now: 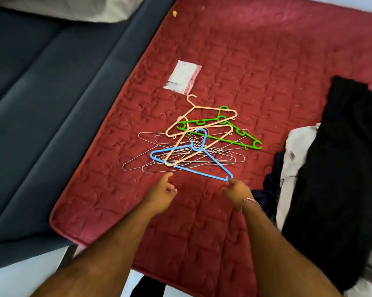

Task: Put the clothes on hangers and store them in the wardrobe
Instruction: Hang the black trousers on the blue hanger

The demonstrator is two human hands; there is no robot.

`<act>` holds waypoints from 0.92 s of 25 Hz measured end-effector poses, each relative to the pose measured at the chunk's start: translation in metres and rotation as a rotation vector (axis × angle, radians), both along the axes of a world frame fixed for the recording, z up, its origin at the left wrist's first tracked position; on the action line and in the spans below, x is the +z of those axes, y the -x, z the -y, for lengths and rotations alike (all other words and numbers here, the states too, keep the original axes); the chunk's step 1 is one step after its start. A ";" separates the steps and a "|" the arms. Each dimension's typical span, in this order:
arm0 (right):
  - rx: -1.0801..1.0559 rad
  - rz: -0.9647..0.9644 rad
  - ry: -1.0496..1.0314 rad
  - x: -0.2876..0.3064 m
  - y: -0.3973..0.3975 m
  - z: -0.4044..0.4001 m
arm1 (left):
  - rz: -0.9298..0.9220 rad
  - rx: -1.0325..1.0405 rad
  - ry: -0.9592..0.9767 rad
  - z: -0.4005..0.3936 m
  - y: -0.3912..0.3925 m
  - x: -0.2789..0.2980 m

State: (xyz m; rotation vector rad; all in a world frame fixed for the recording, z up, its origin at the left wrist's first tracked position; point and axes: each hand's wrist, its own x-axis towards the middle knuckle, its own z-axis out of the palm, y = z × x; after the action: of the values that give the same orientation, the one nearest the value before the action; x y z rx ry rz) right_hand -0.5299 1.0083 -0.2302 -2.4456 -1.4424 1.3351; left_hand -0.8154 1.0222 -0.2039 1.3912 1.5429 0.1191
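A heap of hangers lies on the red quilted mattress (245,61): a blue plastic hanger (204,166) on top, two peach ones (202,110), a green one (234,136) and several thin wire hangers (138,161). My left hand (161,194) hovers just short of the heap's near edge, fingers loosely curled with the forefinger pointing out, holding nothing. My right hand (234,190) is at the blue hanger's right tip; whether it touches the tip is unclear. A long black garment (335,168) lies at the right over a white garment (294,151) and a dark blue one (268,189).
A clear plastic bag (183,77) lies beyond the hangers. A dark blue sofa (41,93) runs along the mattress's left side, with a pale cushion (73,7) at its far end. White floor (20,279) shows at the bottom left.
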 end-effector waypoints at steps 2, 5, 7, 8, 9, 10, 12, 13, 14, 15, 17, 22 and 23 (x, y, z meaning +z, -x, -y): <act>-0.009 0.056 -0.001 -0.032 -0.004 -0.029 | 0.036 0.042 -0.012 -0.006 0.016 -0.012; 0.175 0.197 0.116 -0.076 -0.002 -0.063 | 0.058 0.035 -0.001 -0.012 0.046 -0.031; 0.246 0.230 0.218 -0.086 0.001 -0.066 | 0.048 0.057 0.013 -0.011 0.062 -0.038; 0.244 0.228 0.198 -0.085 0.002 -0.063 | 0.043 0.081 0.020 -0.012 0.069 -0.039; 0.201 0.217 0.120 -0.080 0.006 -0.060 | 0.035 0.111 0.022 -0.011 0.075 -0.038; 0.091 0.190 0.001 -0.075 0.010 -0.052 | 0.019 0.139 0.023 -0.009 0.079 -0.038; -0.187 0.013 -0.201 -0.058 0.024 -0.035 | -0.054 0.154 0.029 -0.003 0.085 -0.035; -0.252 -0.095 -0.226 -0.048 0.032 -0.028 | -0.104 0.128 0.033 0.000 0.087 -0.032; -0.250 -0.202 -0.217 -0.036 0.040 -0.019 | -0.154 0.084 0.031 0.002 0.086 -0.026; -0.194 -0.247 -0.225 -0.022 0.046 -0.011 | -0.205 0.022 0.012 0.003 0.082 -0.018; -0.040 -0.216 -0.268 0.004 0.047 0.006 | -0.308 -0.124 -0.124 0.003 0.069 0.005; 0.018 -0.403 -0.283 0.059 0.009 0.063 | -0.700 -0.320 -0.239 0.019 0.034 0.055; -0.063 -0.453 -0.310 0.065 -0.010 0.079 | -0.630 -0.289 -0.167 0.026 0.025 0.059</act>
State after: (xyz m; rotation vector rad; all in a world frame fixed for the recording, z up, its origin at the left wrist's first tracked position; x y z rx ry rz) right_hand -0.5203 0.9288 -0.1653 -1.8324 -1.3228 1.4071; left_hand -0.8404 0.9958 -0.1452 1.8851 1.8365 -0.4137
